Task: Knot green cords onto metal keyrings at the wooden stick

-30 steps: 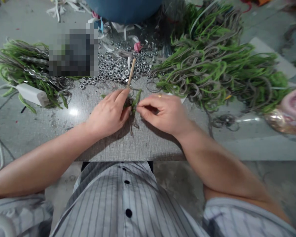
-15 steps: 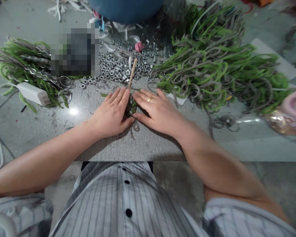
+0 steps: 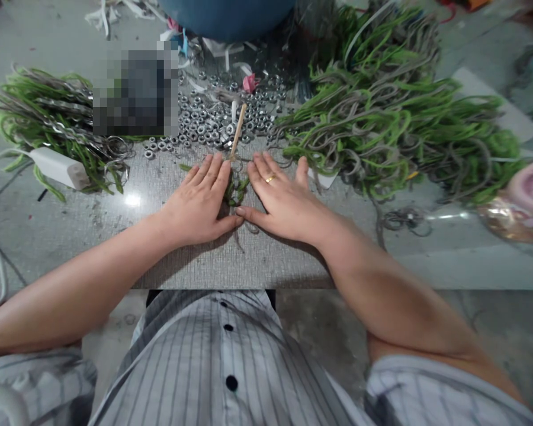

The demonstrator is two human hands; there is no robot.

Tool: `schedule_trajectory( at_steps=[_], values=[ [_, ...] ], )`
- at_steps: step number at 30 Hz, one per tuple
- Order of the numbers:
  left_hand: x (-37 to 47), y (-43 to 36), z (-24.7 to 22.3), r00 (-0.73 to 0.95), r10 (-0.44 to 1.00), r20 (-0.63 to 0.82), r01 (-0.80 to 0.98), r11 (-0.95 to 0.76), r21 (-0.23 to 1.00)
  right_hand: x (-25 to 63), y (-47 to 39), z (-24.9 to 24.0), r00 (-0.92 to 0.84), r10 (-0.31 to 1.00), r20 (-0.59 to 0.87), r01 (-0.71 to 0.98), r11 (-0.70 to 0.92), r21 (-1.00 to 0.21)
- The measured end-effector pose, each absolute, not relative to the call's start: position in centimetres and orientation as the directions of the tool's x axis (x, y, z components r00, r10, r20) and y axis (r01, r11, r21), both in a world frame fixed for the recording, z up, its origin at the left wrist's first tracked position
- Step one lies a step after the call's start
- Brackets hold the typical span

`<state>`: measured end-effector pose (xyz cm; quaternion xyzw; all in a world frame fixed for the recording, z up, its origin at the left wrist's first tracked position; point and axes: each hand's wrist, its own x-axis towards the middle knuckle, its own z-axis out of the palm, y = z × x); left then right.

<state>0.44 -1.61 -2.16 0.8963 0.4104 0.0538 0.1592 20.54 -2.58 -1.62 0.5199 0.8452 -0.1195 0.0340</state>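
My left hand [image 3: 199, 201] lies flat, palm down, with its fingers stretched out on the table. My right hand [image 3: 281, 195], wearing a gold ring, also rests palm down, its little finger spread away. Between them shows a small piece of green and grey cord [image 3: 237, 190], looped or braided, partly hidden under both hands. The tips of my two thumbs meet or nearly meet just below it. A thin wooden stick [image 3: 238, 131] points away from me above the cord, its near end between my fingertips. Loose grey cord ends [image 3: 250, 227] stick out below my thumbs.
Many metal nuts [image 3: 199, 118] are scattered beyond my hands, with a pink scrap [image 3: 249, 83] among them. A large heap of green and grey cords [image 3: 373, 130] lies right. Another cord bundle [image 3: 15, 109] and a white charger [image 3: 60, 167] sit left. A blue container [image 3: 228, 18] stands behind.
My right hand's fingers have shifted slightly right and its little finger has spread, so the gap between my hands is wider and more of the cord shows.
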Motion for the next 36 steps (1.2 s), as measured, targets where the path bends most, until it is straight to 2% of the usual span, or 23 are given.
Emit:
schedule_trajectory(
  at_steps=[8,16,23,27,32,36],
  values=[
    [0.4,-1.7,-1.8,0.607,0.791,-0.081,0.777,-0.569,0.268,21.4,-2.1,-2.5,-0.395,0.902,-0.176,0.917,0.374,-0.14],
    [0.0,-1.9,-2.0,0.548,0.834,-0.065,0.818,-0.519,0.249,22.7,-1.8,-3.3,-0.377,0.918,-0.123,0.919,0.354,-0.175],
    [0.3,-2.0,-1.3,0.48,0.863,-0.156,0.873,-0.453,0.178,23.5,-1.6,-3.7,-0.327,0.943,-0.07,0.936,0.313,-0.159],
    [0.2,-2.1,-1.0,0.464,0.868,-0.178,0.884,-0.44,0.157,23.7,-1.3,-4.0,-0.325,0.946,-0.001,0.928,0.319,-0.194],
    [0.4,-2.1,-0.7,0.485,0.864,-0.131,0.871,-0.465,0.159,22.8,-1.2,-3.3,-0.368,0.924,0.101,0.877,0.381,-0.293],
    [0.5,-2.0,-0.8,0.546,0.835,-0.072,0.824,-0.519,0.226,21.4,-2.2,-1.8,-0.441,0.872,0.214,0.774,0.49,-0.401]
  ],
)
